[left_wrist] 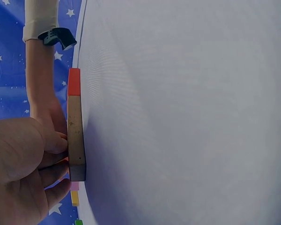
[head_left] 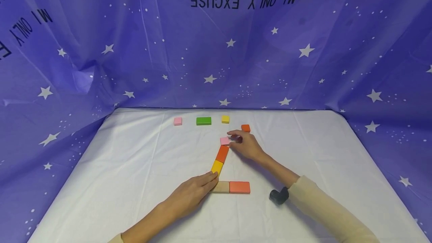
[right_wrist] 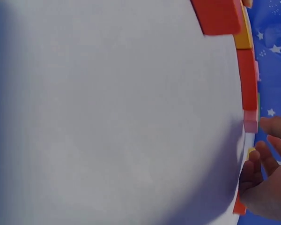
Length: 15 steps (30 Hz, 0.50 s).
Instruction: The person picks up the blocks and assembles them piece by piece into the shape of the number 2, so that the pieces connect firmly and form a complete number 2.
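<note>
A slanted row on the white cloth has a small pink block [head_left: 224, 141] at its far end, then an orange-red block [head_left: 222, 154] and a yellow block [head_left: 217, 167]. My left hand [head_left: 192, 194] rests at the near end of this row, fingers mostly straight, fingertips over the yellow block's lower end. It partly covers a plain wooden block [head_left: 221, 187], which lies end to end with a red block [head_left: 240, 187]. Beside the pink block is my right hand [head_left: 247, 145], thumb and index finger apart with nothing between them. Whether a fingertip touches the pink block, I cannot tell.
Farther back lie another pink block [head_left: 177, 121], a green block [head_left: 204, 121], a small yellow block [head_left: 225, 119] and an orange block [head_left: 245, 128], the last just behind my right hand. A black device [head_left: 279, 196] sits at the right wrist. A purple star-printed curtain [head_left: 209, 59] surrounds the table.
</note>
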### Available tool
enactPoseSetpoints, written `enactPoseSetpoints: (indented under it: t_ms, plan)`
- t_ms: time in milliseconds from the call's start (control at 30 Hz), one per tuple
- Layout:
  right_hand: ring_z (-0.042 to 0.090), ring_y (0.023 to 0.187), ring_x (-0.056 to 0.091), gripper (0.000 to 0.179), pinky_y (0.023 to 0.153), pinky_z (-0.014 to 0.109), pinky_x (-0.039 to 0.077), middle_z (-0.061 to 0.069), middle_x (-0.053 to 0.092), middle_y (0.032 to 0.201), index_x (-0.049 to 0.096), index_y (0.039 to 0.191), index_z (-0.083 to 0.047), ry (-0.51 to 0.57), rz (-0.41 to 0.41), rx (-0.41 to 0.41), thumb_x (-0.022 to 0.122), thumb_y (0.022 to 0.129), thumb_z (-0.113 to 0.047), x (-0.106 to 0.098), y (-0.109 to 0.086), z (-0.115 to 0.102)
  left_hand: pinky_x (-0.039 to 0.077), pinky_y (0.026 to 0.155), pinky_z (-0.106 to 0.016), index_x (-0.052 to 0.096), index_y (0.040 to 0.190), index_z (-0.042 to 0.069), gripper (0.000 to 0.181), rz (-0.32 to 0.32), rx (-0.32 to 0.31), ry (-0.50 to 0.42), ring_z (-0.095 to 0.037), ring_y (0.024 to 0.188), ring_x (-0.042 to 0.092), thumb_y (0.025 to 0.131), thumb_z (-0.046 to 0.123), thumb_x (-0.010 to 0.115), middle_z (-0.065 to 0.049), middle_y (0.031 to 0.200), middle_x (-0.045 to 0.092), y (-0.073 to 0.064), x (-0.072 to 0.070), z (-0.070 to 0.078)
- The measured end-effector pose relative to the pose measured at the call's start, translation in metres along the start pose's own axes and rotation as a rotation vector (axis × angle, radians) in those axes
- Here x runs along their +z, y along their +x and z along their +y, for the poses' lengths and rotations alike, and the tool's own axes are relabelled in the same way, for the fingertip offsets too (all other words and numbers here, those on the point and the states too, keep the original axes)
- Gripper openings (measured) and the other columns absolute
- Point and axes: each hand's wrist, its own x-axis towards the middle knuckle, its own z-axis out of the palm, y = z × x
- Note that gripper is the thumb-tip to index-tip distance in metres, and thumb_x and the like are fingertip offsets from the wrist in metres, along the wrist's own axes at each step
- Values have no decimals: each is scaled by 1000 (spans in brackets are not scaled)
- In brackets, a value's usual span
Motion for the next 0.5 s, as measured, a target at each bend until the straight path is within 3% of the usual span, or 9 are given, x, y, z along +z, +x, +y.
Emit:
enactPoseSetpoints:
  t_ms: [500]
  plan:
    - [31,101,64,37,93,46,51,18,67,112,68,124,-1,84,115,-5,76,88,-6,-32,11,22,49,100,-36,62,131,-4,44,0,-2,-16,-26,125,58,88,-2,71,-16,136,59,0,0,0]
